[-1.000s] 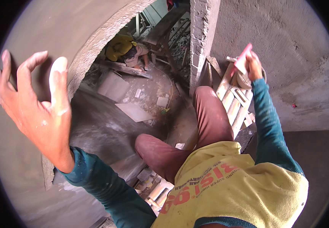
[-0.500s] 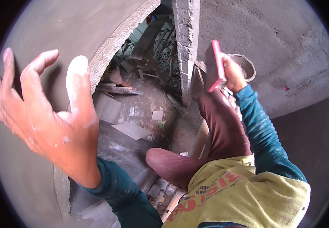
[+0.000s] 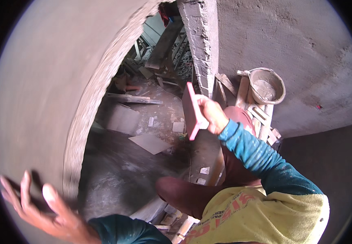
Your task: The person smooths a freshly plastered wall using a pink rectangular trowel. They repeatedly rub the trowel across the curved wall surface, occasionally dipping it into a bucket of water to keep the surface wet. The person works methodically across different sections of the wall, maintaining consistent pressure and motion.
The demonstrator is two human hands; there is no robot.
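My right hand [image 3: 213,114] is closed round the handle of a plastering float [image 3: 191,112], a flat board with a pink-red edge. The float is held upright on edge in mid-air, in front of my right knee. At the lower left, my left hand [image 3: 54,215] has its fingers spread and holds nothing. It is beside the smooth grey plastered wall [image 3: 33,101]; whether the fingertips touch it I cannot tell. White dust or plaster marks the thumb.
A bucket [image 3: 268,86] with grey residue stands on wooden planks [image 3: 243,91] by the right wall [image 3: 281,36]. A rough-edged pillar [image 3: 200,49] rises beyond the float. Below, boards, a loose pale sheet [image 3: 149,142] and rubble lie on the floor.
My left hand has dropped from the upper left to the lower left. My right hand has brought the float left and down, and the bucket now shows more fully.
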